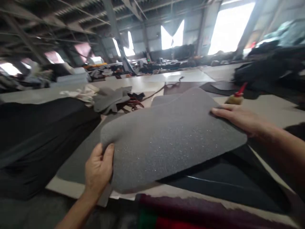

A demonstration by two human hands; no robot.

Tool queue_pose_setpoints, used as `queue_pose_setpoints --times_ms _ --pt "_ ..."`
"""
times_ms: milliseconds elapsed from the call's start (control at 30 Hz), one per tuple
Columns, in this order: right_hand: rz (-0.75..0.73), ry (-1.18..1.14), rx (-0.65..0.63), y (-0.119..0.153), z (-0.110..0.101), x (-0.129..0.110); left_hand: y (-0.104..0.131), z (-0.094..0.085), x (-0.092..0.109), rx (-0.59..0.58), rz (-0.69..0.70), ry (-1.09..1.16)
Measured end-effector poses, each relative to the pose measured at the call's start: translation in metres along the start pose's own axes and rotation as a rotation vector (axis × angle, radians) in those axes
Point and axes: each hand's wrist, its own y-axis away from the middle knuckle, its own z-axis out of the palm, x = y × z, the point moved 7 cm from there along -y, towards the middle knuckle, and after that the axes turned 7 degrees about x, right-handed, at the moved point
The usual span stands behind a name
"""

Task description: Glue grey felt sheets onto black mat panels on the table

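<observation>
A large grey sheet with small glittering specks (166,140) is held up above the table, tilted. My left hand (100,165) pinches its left edge between thumb and fingers. At the upper right edge, my right hand (235,117) grips the same sheet, thumb on top and fingers partly hidden. Under the sheet lie a dark glossy piece (226,181) and another grey piece (78,159). Just behind my right hand is a yellowish bottle with a red tip (234,99).
Black fabric (43,136) covers the left side. Grey scraps (111,98) and brown strips lie behind the sheet. Dark material (269,70) is piled at the back right. Dark red, green and red material (178,210) sits at the table's front edge.
</observation>
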Motion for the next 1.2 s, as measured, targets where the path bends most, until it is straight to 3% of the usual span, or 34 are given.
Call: queue_pose_setpoints --times_ms 100,233,333,467,600,700,833,1200 --pt "0.137 -0.047 0.035 0.021 -0.046 0.030 -0.003 0.042 0.021 -0.179 -0.041 0.011" --pt "0.204 -0.108 0.102 0.049 -0.081 0.066 -0.002 0.081 0.042 -0.296 -0.065 -0.074" --pt "0.219 -0.105 0.156 0.065 -0.089 0.091 0.004 0.105 0.048 -0.397 -0.091 -0.050" --pt "0.200 -0.035 0.154 0.079 -0.083 0.118 0.012 0.126 0.042 -0.480 -0.071 -0.098" --pt "0.094 0.252 0.189 0.082 -0.078 0.132 0.016 0.139 0.029 -0.564 -0.057 -0.104" --pt "0.019 0.427 0.226 0.082 -0.078 0.136 0.013 0.146 0.023 -0.588 0.051 -0.151" --pt "-0.023 0.499 0.262 0.083 -0.079 0.138 0.007 0.149 0.019 -0.574 0.184 -0.288" --pt "-0.100 0.646 0.304 0.088 -0.073 0.138 0.005 0.149 0.013 -0.490 0.231 -0.511"
